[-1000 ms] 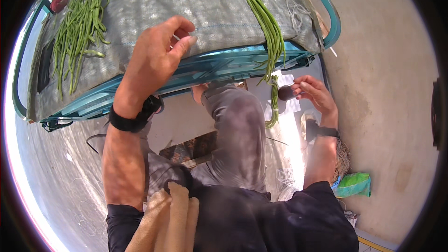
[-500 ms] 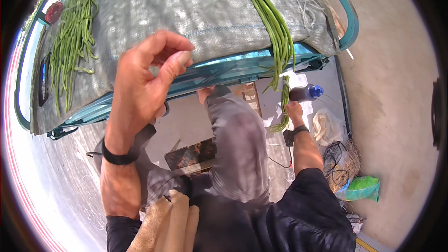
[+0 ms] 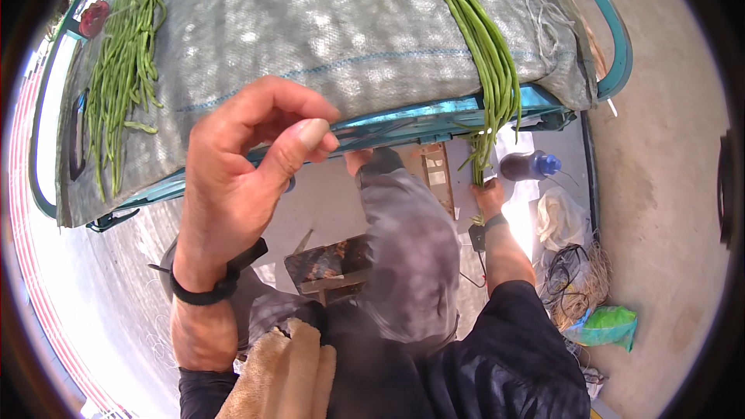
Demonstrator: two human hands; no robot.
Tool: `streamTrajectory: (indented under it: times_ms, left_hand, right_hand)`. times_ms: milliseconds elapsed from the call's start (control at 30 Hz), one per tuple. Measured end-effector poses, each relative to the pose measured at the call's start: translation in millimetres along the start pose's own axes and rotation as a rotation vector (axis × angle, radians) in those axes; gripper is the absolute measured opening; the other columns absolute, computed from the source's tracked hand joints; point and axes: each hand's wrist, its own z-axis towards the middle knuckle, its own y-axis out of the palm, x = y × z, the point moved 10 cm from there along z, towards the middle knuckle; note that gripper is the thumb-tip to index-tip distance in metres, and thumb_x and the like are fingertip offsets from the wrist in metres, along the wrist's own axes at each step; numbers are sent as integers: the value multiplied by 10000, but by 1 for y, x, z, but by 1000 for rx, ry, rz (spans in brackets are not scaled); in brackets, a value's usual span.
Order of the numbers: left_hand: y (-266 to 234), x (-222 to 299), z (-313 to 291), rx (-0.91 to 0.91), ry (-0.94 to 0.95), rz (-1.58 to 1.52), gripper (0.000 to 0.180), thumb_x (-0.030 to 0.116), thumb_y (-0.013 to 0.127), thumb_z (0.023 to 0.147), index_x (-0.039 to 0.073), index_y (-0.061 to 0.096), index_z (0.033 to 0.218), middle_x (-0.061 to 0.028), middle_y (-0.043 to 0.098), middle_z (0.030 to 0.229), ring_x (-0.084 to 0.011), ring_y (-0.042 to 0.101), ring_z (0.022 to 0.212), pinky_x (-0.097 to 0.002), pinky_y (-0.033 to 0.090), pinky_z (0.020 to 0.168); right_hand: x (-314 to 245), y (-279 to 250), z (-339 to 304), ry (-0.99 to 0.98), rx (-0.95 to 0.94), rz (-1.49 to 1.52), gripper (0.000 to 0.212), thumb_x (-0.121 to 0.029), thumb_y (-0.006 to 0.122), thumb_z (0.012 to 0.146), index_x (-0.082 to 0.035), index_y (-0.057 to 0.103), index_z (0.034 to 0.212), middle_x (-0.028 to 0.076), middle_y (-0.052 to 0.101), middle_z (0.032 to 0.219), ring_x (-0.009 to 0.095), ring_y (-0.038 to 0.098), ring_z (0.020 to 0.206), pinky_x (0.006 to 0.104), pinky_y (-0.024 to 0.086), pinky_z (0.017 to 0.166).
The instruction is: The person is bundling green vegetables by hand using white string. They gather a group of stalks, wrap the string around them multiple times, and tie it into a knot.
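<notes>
My left hand (image 3: 248,155) is raised in front of the cart's near edge, thumb and fingertips drawn together in a pinch; anything between them is too small to make out. Lower on the right, my right hand (image 3: 487,198) is closed around green long beans (image 3: 479,159), just below the cart rail. Above it, a bunch of long beans (image 3: 485,46) lies across the woven grey sheet (image 3: 310,23) and hangs over the edge. The hanging ends overlap the beans in my hand. A looser pile of long beans (image 3: 124,70) lies at the sheet's left side.
The teal metal frame (image 3: 613,39) borders the sheet. Right of my right hand lies a dark bottle with a blue cap (image 3: 528,166). Nearby are a pale plastic bag (image 3: 560,217), tangled twine (image 3: 586,279) and a green bag (image 3: 609,326). A tan cloth (image 3: 279,372) hangs before me.
The whole view has shifted, so the cart and beans appear farther right and lower. My right hand still grips beans, with less length showing below it. My left hand keeps its pinch.
</notes>
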Motion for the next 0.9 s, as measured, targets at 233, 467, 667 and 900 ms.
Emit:
streamTrajectory:
  times_ms: [233,467,667,900]
  left_hand:
    - [11,-1,3,-113,122,28,100,41,622,1022,-6,663,1100,-51,718,886,-104,692,793,-263,541,688]
    - [10,7,4,-140,60,-145,81,49,610,1039,-14,632,1085,-39,696,862,-85,653,724,-254,532,655]
    - [2,-4,4,-95,50,-173,88,60,616,1040,-12,636,1088,-36,698,881,-87,654,779,-259,547,696]
    - [-12,-6,4,-33,57,-9,80,34,631,1015,-15,645,1076,-38,706,869,-89,656,794,-265,544,730]
  right_hand:
    - [0,18,-22,-264,42,25,472,-316,883,662,23,643,885,249,702,800,468,681,762,530,543,683]
    - [35,24,-69,22,-298,763,277,-151,778,800,-54,565,948,42,623,829,204,614,706,366,502,619]
    - [-4,-29,-147,139,-408,1275,252,-317,641,953,-92,577,1046,33,582,855,168,596,759,324,497,658]
    - [-23,-169,-152,24,-19,1115,323,-450,620,1000,-136,542,984,1,521,798,122,523,709,316,459,592]
